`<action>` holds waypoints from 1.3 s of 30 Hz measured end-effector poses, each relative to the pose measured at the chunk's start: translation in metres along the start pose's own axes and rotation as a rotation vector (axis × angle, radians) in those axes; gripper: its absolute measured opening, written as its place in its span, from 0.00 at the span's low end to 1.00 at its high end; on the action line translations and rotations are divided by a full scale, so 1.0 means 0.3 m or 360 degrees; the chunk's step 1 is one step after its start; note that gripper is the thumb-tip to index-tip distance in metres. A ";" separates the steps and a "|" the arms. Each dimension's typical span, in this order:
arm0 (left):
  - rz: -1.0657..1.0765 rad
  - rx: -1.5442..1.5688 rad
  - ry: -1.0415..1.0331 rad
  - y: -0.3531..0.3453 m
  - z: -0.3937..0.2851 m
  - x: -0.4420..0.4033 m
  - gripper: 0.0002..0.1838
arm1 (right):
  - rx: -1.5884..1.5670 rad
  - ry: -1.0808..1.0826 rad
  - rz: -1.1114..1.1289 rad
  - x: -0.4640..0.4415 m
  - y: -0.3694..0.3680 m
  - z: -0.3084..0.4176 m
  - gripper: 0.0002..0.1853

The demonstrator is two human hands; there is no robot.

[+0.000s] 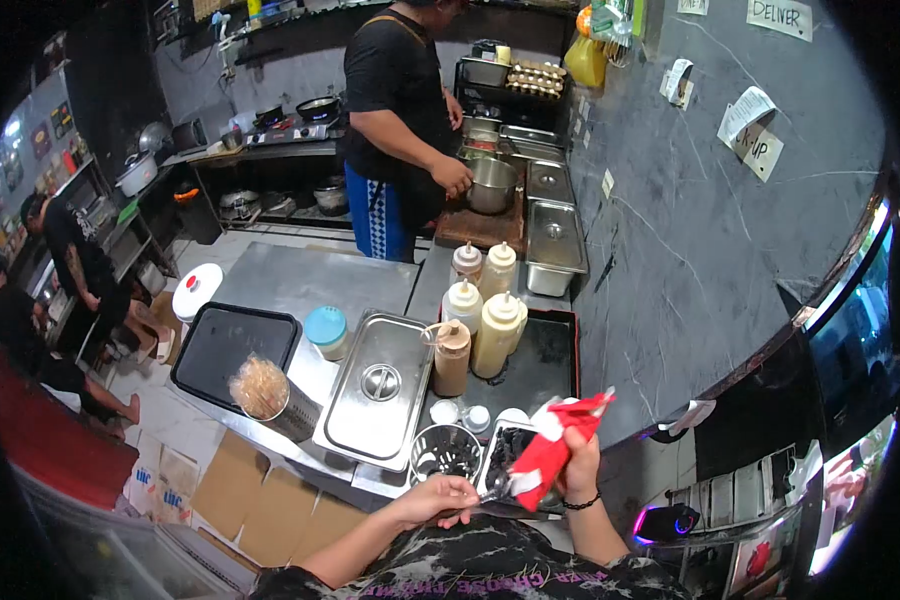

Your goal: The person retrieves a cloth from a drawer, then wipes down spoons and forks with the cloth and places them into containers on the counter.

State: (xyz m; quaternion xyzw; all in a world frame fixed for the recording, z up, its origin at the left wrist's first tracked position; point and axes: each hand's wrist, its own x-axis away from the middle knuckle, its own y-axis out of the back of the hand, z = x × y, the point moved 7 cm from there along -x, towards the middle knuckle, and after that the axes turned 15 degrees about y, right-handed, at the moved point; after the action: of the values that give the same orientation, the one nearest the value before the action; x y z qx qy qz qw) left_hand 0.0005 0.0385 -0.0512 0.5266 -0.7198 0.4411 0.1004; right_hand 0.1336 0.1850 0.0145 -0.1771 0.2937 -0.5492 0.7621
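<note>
My right hand (580, 462), with a dark beaded bracelet at the wrist, grips a crumpled red-and-white piece (552, 445). Whether it is cloth or a soft wrapper I cannot tell. The fingers of my left hand (440, 500) are pinched together just left of its lower end. Something small and dark shows at those fingertips, too unclear to name. Beyond the hands are a round container with dark slots or contents (446, 452) and a white-rimmed tub of black items (511, 448), partly covered by the red-and-white piece. Small white-lidded cups (477, 418) stand behind them.
Several squeeze bottles (498, 335) stand on a black tray (545, 370). Leftward are a lidded steel pan (370, 385), a blue-lidded tub (326, 330), a holder of wrapped sticks (262, 390) and a black tray (235, 350). A co-worker (400, 110) handles a pot (491, 185); a wall (710, 220) rises right.
</note>
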 end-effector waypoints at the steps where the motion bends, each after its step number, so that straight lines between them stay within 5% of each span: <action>1: -0.0055 -0.0026 -0.0112 0.009 -0.013 0.010 0.08 | -0.0124 -0.0149 -0.0100 -0.001 0.058 -0.050 0.17; 2: -0.0061 -0.0018 -0.0107 0.000 -0.016 0.013 0.08 | -0.0249 -0.0303 -0.0204 0.009 0.098 -0.091 0.20; 6: -0.1073 -0.0522 -0.0578 -0.022 -0.161 0.135 0.06 | -0.0916 -0.0541 -0.0117 0.031 0.037 -0.096 0.21; 8: -0.1144 -0.0542 -0.0702 -0.041 -0.193 0.147 0.08 | -0.0746 -0.0594 -0.0134 0.038 0.041 -0.098 0.21; 15: -0.1221 -0.0402 -0.0784 -0.078 -0.204 0.133 0.07 | -0.0506 -0.0614 -0.0127 0.051 0.006 -0.062 0.23; 28: -0.0773 0.0196 -0.0773 -0.096 -0.122 0.031 0.09 | -0.0397 -0.0457 0.0077 0.083 0.063 -0.058 0.20; 34: -0.1058 0.0092 -0.0801 -0.125 -0.077 0.027 0.05 | 0.0583 -0.0235 0.0595 0.072 0.003 0.043 0.22; 39: -0.1250 -0.0245 -0.0875 -0.124 -0.059 0.006 0.05 | 0.0982 -0.0053 0.0524 0.062 -0.010 0.077 0.16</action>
State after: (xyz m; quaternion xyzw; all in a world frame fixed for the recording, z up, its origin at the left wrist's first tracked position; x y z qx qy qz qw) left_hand 0.0255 0.0483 -0.0199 0.8466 -0.4969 0.1600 0.1040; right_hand 0.1504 0.1651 0.0293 0.1023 0.1260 -0.4789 0.8628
